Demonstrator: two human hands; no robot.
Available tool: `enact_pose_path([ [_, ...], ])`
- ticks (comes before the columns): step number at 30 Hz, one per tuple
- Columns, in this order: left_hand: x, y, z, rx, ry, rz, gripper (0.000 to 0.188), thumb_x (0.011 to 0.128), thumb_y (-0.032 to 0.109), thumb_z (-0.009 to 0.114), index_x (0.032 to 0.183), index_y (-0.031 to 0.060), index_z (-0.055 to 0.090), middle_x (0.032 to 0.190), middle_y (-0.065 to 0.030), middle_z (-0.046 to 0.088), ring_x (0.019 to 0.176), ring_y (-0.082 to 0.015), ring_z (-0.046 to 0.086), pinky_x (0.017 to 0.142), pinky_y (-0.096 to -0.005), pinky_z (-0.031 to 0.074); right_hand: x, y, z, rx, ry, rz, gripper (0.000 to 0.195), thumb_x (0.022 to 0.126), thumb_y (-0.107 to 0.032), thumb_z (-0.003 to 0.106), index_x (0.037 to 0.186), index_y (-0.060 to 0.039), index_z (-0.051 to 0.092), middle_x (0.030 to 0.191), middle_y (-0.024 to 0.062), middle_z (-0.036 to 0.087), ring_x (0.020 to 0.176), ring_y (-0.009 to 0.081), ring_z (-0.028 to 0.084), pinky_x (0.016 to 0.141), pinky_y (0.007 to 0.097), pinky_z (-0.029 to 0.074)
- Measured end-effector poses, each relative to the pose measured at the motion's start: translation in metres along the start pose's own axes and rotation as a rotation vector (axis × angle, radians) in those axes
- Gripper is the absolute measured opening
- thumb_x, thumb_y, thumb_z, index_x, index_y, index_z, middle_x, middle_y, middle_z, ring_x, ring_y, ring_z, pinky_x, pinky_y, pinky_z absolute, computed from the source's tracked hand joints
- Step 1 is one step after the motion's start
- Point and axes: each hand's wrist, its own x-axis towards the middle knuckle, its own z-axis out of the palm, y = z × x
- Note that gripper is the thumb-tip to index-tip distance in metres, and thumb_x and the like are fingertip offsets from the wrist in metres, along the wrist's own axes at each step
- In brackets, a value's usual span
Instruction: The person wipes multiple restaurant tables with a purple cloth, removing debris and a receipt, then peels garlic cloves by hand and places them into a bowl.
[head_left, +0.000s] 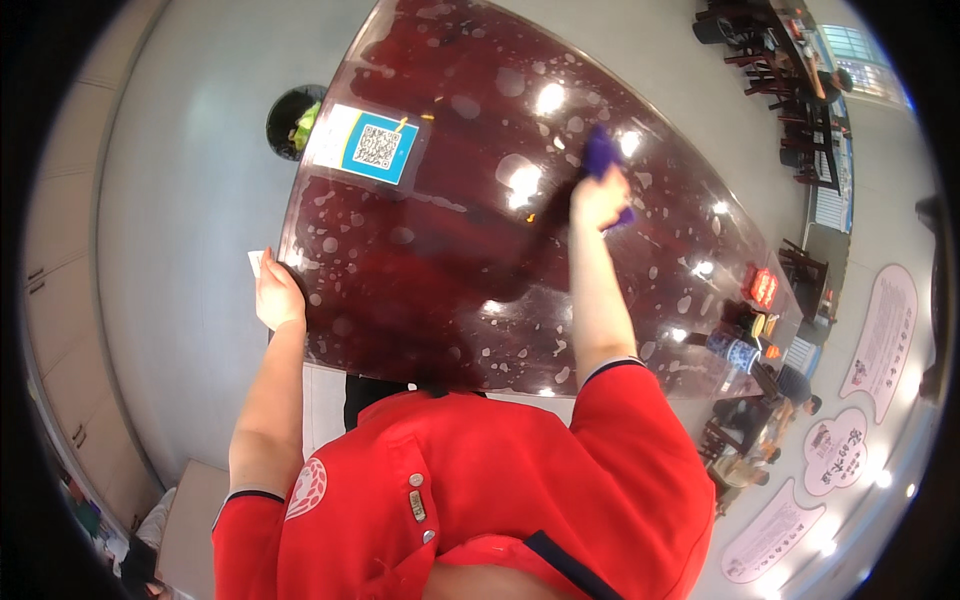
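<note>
My right hand (600, 199) grips a bunched purple cloth (600, 150) on the glossy dark-red tabletop (450, 277), right of its middle. Hand and cloth are slightly blurred. At the table's left edge is my left hand (279, 292), thumb up, with a small white piece (254, 264), apparently paper, showing beside the thumb; most of it is hidden. Pale wet-looking spots and streaks cover the tabletop. Small yellow scraps (530, 218) lie on it, some near a blue and white card with a printed code (379, 146) at the left edge.
A dark round bin (283, 124) with green leaves stands on the floor past the left edge. At the table's right end are a red box (762, 287) and a blue-and-white patterned cylinder (733, 351). Beyond are dark chairs (757, 75) and seated people (739, 472). Cabinets (64, 300) line the far left.
</note>
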Motion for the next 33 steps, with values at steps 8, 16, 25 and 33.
enact_pose_path([
  [8, 0.010, 0.004, -0.002, -0.001, 0.008, 0.012, 0.039, 0.091, 0.033, 0.030, 0.118, 0.0176, 0.054, 0.107, -0.0083, 0.060, 0.098, -0.0284, 0.056, 0.082, -0.0385, 0.045, -0.016, -0.146, -0.004, 0.957, -0.329, -0.075, 0.044, 0.076, -0.006, 0.058, 0.119, -0.0033, 0.047, 0.114, 0.0158, 0.052, 0.109, 0.0272, 0.049, 0.094, 0.0343, 0.037],
  [16, 0.003, 0.001, -0.005, -0.001, -0.013, -0.040, 0.037, 0.091, 0.031, 0.032, 0.115, 0.0170, 0.055, 0.104, -0.0072, 0.061, 0.095, -0.0272, 0.057, 0.080, -0.0368, 0.046, 0.044, 0.070, -0.106, 1.183, -0.457, 0.188, 0.037, 0.079, -0.005, 0.057, 0.115, -0.0010, 0.053, 0.104, 0.0078, 0.059, 0.093, 0.0162, 0.056, 0.083, 0.0276, 0.043],
  [25, 0.002, -0.007, 0.003, 0.011, 0.019, -0.001, 0.035, 0.091, 0.033, 0.033, 0.114, 0.0191, 0.056, 0.095, -0.0095, 0.063, 0.089, -0.0289, 0.058, 0.076, -0.0390, 0.047, -0.058, 0.114, -0.037, 0.262, -0.214, -0.037, 0.041, 0.071, -0.007, 0.060, 0.110, 0.0000, 0.053, 0.108, 0.0203, 0.047, 0.103, 0.0351, 0.047, 0.092, 0.0385, 0.037],
  [33, 0.004, -0.004, 0.000, -0.020, 0.036, -0.012, 0.034, 0.091, 0.031, 0.035, 0.113, 0.0180, 0.057, 0.098, -0.0091, 0.063, 0.091, -0.0290, 0.058, 0.077, -0.0381, 0.047, -0.122, -0.068, -0.002, 0.533, -0.202, -0.090, 0.048, 0.072, -0.006, 0.061, 0.117, 0.0011, 0.047, 0.112, 0.0204, 0.047, 0.111, 0.0335, 0.042, 0.096, 0.0385, 0.033],
])
